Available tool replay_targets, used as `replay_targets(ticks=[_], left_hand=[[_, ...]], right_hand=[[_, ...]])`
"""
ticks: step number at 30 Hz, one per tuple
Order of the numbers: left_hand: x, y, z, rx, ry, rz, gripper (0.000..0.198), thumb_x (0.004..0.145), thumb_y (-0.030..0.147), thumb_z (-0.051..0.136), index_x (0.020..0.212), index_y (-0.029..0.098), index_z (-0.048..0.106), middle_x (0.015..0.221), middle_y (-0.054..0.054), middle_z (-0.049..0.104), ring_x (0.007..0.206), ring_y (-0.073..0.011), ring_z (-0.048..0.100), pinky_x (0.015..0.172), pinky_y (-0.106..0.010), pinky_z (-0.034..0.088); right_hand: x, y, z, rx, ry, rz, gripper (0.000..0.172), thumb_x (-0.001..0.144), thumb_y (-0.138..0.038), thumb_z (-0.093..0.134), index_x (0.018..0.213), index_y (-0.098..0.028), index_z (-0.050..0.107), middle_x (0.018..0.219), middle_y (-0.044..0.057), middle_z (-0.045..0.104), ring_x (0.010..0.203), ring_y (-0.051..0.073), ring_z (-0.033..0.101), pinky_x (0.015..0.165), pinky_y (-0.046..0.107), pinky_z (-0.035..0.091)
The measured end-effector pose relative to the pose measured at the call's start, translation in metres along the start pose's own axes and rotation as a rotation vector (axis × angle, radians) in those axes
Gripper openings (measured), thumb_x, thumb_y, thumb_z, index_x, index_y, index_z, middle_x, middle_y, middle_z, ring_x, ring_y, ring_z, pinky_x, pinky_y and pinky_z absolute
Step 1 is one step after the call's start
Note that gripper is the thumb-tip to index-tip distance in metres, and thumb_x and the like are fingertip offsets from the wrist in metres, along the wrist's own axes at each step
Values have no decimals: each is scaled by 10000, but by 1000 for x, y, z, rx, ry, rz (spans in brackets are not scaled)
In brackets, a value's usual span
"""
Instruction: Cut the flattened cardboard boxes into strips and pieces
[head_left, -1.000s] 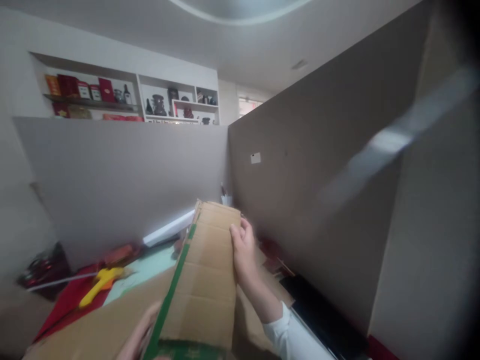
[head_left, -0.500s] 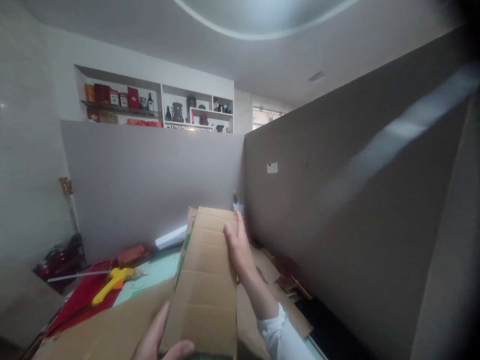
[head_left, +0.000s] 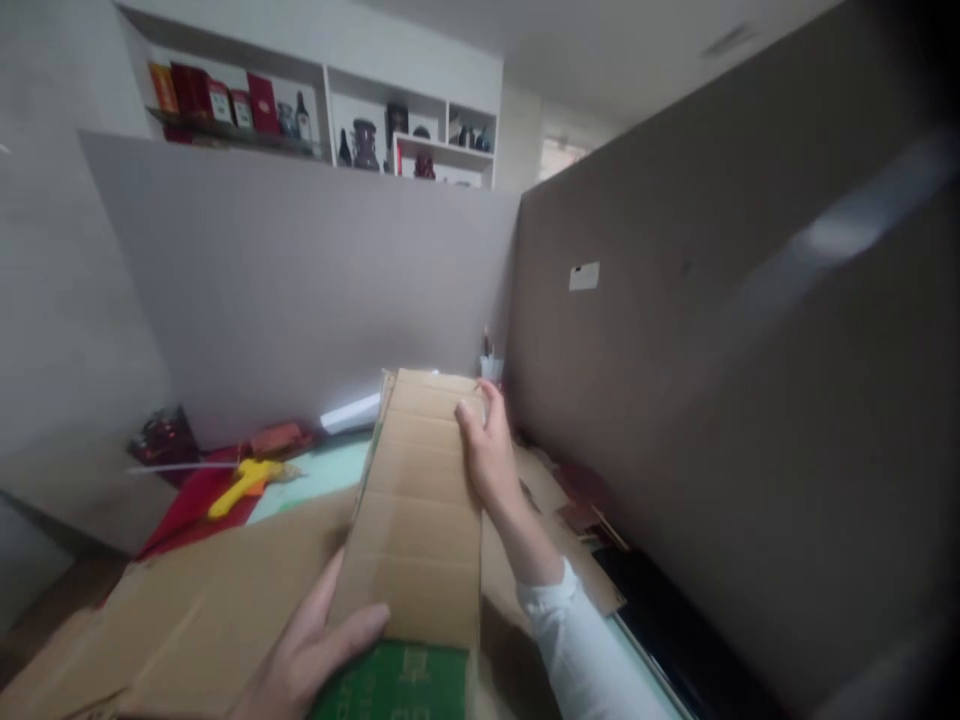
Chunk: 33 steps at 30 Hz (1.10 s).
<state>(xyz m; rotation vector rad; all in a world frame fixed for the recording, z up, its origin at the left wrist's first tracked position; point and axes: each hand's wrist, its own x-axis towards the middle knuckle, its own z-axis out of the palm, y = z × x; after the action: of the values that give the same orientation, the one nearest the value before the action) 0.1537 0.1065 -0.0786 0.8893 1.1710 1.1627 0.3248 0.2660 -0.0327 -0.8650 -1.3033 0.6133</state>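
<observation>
A long, narrow piece of folded brown cardboard [head_left: 420, 500] with creases across it is held up in front of me, its near end green with pale print. My right hand [head_left: 491, 450] grips its far right edge, thumb on the top face and fingers round the side. Low on the left side, my left hand [head_left: 322, 630] holds it, thumb lying over the top near the green part and fingers partly hidden beneath. Under it lies a large flat cardboard sheet [head_left: 202, 600].
A yellow glue gun [head_left: 244, 485] lies on red and pale green sheets to the left. Behind stands a grey partition [head_left: 322, 270], with another grey panel [head_left: 712, 350] along the right. A cup with pens [head_left: 491, 365] stands in the corner. A black flat object [head_left: 675, 620] lies at right.
My view has tilted down, so the shelves sit higher. More of the cardboard's green near end shows. Both hands keep their hold on it.
</observation>
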Motion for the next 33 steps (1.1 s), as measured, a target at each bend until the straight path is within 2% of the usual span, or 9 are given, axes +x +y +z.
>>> replay_targets(ticks=[4, 8, 12, 15, 18, 21, 25, 27, 33], left_hand=[[-6, 11, 5, -96, -48, -37, 865, 732, 411, 811, 1475, 228, 409, 1271, -131, 710, 1072, -346, 709, 899, -414, 591], [-2, 11, -4, -158, -1, -160, 711, 731, 382, 800, 1358, 155, 552, 1047, -139, 787, 869, -329, 761, 722, -390, 629], [-3, 11, -10, -91, -28, -222, 697, 684, 396, 826, 1295, 139, 612, 978, -161, 795, 813, -356, 764, 704, -429, 636], [-6, 16, -9, -75, -13, -155, 710, 690, 397, 815, 1328, 174, 598, 1066, -160, 781, 863, -377, 759, 705, -449, 640], [-8, 31, -10, -89, 143, -78, 682, 666, 354, 844, 1283, 154, 633, 960, -115, 803, 813, -322, 767, 651, -356, 640], [-5, 50, -17, -154, 290, 67, 614, 657, 281, 845, 1228, 136, 669, 863, -75, 808, 700, -261, 762, 591, -290, 627], [-2, 71, -33, -243, 327, 233, 482, 723, 205, 782, 1185, 114, 681, 845, -78, 806, 661, -239, 754, 593, -293, 629], [-1, 75, -40, -277, 318, 260, 426, 748, 202, 756, 1153, 93, 685, 841, -94, 804, 668, -247, 755, 603, -308, 633], [-1, 73, -43, -282, 305, 254, 509, 766, 250, 733, 1226, 55, 637, 907, -139, 801, 658, -286, 755, 563, -356, 625]], right_hand=[[-1, 0, 4, -13, -41, -13, 600, 883, -457, 529, 1389, -147, 437, 1465, 168, 478, 1365, 277, 417, 1140, 451, 296], [-15, -3, 20, -8, -123, -31, 532, 909, -447, 544, 1381, -211, 473, 1469, 111, 513, 1348, 247, 463, 1133, 425, 328], [-28, -8, 30, 2, -224, -42, 512, 949, -446, 539, 1415, -246, 470, 1473, 67, 524, 1362, 239, 469, 1141, 431, 330], [-30, -13, 28, 1, -215, 6, 524, 964, -449, 523, 1438, -236, 458, 1500, 67, 500, 1401, 256, 428, 1157, 461, 308], [-33, -24, 23, 42, -322, 82, 556, 963, -471, 531, 1446, -207, 453, 1445, 87, 556, 1335, 274, 506, 1130, 478, 356], [-42, -42, 20, 163, -610, 107, 604, 899, -473, 639, 1422, -215, 484, 1352, 74, 632, 1240, 270, 592, 1072, 460, 444], [-55, -61, 20, 411, -988, 81, 818, 764, -334, 793, 1483, -254, 411, 1427, 51, 574, 1295, 263, 552, 1088, 451, 453], [-58, -64, 21, 448, -1018, 67, 866, 742, -302, 815, 1499, -258, 396, 1486, 58, 517, 1352, 267, 496, 1128, 458, 411], [-61, -53, 25, 440, -974, 96, 642, 859, -262, 707, 1454, -304, 471, 1520, 19, 485, 1378, 239, 474, 1161, 444, 369]])
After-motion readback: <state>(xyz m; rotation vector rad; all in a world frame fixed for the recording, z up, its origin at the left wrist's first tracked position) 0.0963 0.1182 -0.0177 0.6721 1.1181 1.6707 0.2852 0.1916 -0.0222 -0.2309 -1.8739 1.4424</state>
